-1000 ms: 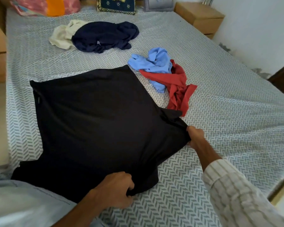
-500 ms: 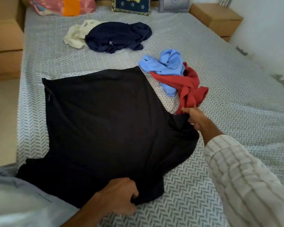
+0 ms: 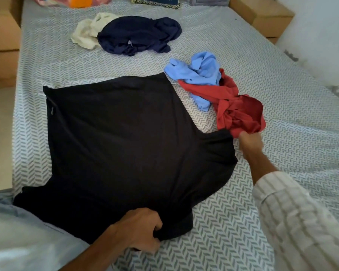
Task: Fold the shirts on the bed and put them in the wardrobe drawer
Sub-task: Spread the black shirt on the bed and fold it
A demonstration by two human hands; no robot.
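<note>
Left hand (image 3: pixel 139 229): I see its fingers curled tight into the near hem edge of the black shirt (image 3: pixel 125 145), gripping a bunch of cloth against the bed (image 3: pixel 282 106).
Right hand (image 3: pixel 250 142): I see it pinching the black shirt's far right corner, probably a sleeve; its fingertips are hidden under the fabric, and the knuckles touch the edge of the red shirt (image 3: pixel 237 112).
Black shirt: I see it spread mostly flat across the middle of the bed, stretched between my two hands, with its near left part reaching the bed's edge.
Red shirt: crumpled just beyond my right hand, tangled with the light blue shirt (image 3: pixel 200 73), which lies partly over it.
Navy shirt (image 3: pixel 139 35): I see it bunched farther up the bed, well apart from the black one.
Cream shirt (image 3: pixel 88 31): crumpled, touching the navy shirt's left side and partly under it.
Bedside cabinet (image 3: pixel 262 14): wooden, at the bed's far right corner.
Pillows (image 3: pixel 155 0): I see only their lower edges along the head of the bed.
Sleeve (image 3: pixel 305 222): pale and striped, on my right arm.
</note>
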